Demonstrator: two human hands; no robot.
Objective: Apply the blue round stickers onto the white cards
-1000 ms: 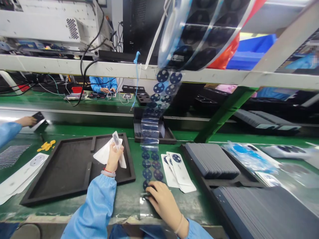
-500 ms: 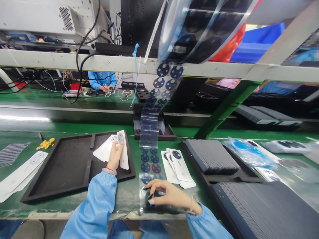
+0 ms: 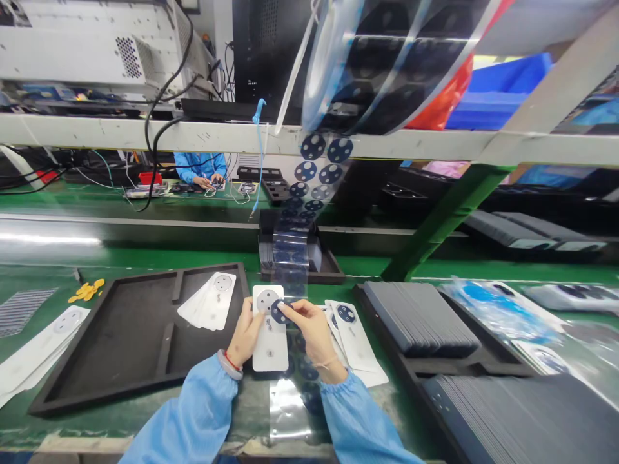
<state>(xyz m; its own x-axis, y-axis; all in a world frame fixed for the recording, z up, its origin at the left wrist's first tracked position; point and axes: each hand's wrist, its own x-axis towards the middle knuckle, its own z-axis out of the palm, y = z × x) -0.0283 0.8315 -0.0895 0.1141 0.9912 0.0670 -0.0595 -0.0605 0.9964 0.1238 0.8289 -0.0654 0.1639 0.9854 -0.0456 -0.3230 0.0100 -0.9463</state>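
My left hand (image 3: 245,332) grips a white phone back panel (image 3: 271,351) by its left edge, above the strip in the middle of the bench. Its round camera area is grey. Pinched in my right hand (image 3: 312,325) is a dark round sticker with holes (image 3: 280,312), overlapping the right side of that camera area; whether it touches cannot be told. Beneath hangs a clear strip of dark round stickers (image 3: 290,258), running down from a large roll (image 3: 387,64). White panels with dark camera circles (image 3: 360,341) lie to the right, and a fan of plain white panels (image 3: 207,309) to the left.
A black tray (image 3: 130,322) holds the fanned panels. Grey stacked sheets (image 3: 420,316) fill another tray at right. More white panels (image 3: 48,348) and yellow pieces (image 3: 87,290) lie far left. A green post (image 3: 445,219) rises behind. A person's hands (image 3: 209,181) work across the bench.
My left hand has brought one white panel from the fan to the middle. My right hand has moved up from the strip's lower end with a dark round sticker to the panel.
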